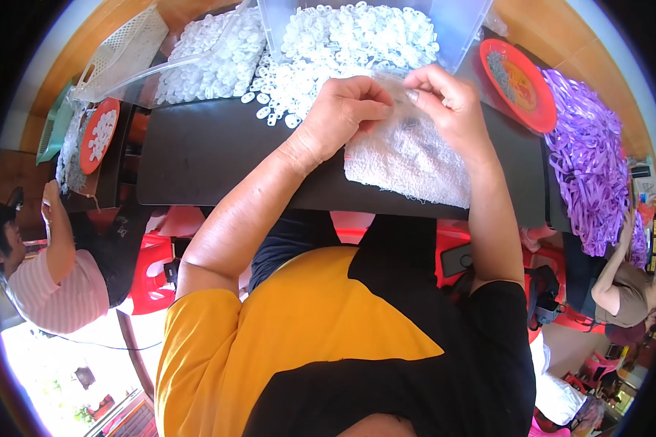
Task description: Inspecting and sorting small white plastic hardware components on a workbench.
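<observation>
White cloth [415, 171] on dark table [226, 160], just below my hands. Left hand [348, 109]: fingers curled, thumb toward forefinger. Right hand [448, 105]: thumb and forefinger bent close. Can't tell what either grasps, if anything. Pale plastic pieces [357, 36] heaped beyond; red plate [538, 98], purple ribbons [590, 160] rightward.

1 head-worn fisheye view, downward

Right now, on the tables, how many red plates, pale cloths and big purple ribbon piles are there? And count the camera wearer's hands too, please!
Red plates: 2
Pale cloth: 1
Big purple ribbon pile: 1
Camera wearer's hands, left hand and right hand: 2
Total: 6
</observation>
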Motion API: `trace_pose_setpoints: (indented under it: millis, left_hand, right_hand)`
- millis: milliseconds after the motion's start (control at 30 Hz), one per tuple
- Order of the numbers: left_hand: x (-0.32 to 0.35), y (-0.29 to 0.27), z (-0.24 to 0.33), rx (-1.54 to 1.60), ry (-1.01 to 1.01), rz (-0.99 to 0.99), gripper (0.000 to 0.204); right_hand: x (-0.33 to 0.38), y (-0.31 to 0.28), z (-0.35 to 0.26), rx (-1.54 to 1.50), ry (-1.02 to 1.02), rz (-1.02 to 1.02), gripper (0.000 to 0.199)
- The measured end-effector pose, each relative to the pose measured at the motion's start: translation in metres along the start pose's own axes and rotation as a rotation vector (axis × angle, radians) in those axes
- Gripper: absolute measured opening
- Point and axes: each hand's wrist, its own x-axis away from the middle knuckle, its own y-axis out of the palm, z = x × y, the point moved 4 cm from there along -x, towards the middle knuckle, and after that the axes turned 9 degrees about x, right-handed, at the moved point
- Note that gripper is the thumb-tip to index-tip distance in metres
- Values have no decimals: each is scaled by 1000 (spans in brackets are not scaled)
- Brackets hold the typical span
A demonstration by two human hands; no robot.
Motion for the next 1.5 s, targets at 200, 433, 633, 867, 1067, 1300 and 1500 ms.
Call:
trace_pose_setpoints:
  millis: [200,433,633,867,1067,1300,1500]
  left_hand:
    - [-2,2,0,240,-38,39,10]
    - [2,-1,0,377,-119,-19,11]
    - [0,0,-1,427,-101,-28,13]
    - [18,-41,33,-61,114,243,16]
    - [61,-108,16,-802,430,487,10]
    - [82,-103,11,-908,441,442,12]
    - [61,-104,-1,-1137,398,394,18]
  right_hand:
    - [0,2,-17,-105,-97,-61,19]
    - [0,10,-13,-170,-109,-58,16]
    - [2,11,-10,-215,-50,-61,10]
    - [-8,15,-21,-197,115,-110,6]
    - [-17,46,-32,19,-78,-341,7]
    - [-32,57,-32,63,-6,-423,4]
    - [-29,70,-31,-51,5,-340,8]
